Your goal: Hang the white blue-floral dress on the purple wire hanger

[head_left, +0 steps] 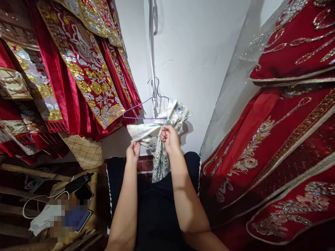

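Note:
A pale floral-patterned cloth garment [160,153] hangs off a thin purple wire hanger [146,108] in front of a white wall. My left hand [133,152] pinches the cloth's lower left edge. My right hand [170,138] grips a bunched part of the cloth just under the hanger's bar. Both forearms reach up from my lap, which is in dark clothing.
Red garments with gold and silver embroidery [78,66] hang thickly at the left. More of the same [282,146] fill the right, with a clear plastic cover [235,97]. A wooden stool [78,209] at lower left holds phones, cables and a white cloth.

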{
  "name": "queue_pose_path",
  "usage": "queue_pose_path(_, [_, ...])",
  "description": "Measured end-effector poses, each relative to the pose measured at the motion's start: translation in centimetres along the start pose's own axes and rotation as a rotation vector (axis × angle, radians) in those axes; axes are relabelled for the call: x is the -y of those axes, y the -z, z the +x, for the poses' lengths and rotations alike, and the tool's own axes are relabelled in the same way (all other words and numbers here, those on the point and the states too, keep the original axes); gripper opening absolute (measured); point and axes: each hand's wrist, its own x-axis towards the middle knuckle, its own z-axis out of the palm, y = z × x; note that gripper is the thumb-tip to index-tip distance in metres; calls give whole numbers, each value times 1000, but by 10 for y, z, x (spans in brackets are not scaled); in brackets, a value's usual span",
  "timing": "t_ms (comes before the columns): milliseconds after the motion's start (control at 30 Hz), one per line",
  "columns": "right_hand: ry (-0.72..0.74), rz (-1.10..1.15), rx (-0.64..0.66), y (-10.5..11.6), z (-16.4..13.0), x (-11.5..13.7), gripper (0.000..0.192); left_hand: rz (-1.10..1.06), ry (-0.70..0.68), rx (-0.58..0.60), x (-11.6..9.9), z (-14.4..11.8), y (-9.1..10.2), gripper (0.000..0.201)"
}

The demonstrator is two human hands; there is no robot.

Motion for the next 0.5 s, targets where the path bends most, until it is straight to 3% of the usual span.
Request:
queue_pose_path(100, [19, 113, 10, 22, -5, 26, 21, 5, 52, 32, 30, -15, -1, 15])
queue_pose_path(233, [131, 196, -23, 43, -8, 50, 23, -11, -7, 130, 10, -18, -21, 9])
queue_pose_path(300, [145, 169, -25, 45, -6, 47, 22, 34, -85, 263, -4, -26, -36, 15])
queue_pose_path(400, [66, -52, 13, 37, -2, 25, 23, 155, -246, 486, -17, -51, -59, 24])
queue_pose_path(500, [-90, -311, 129, 25, -4, 0, 35, 253, -393, 552, -25, -79, -77, 25])
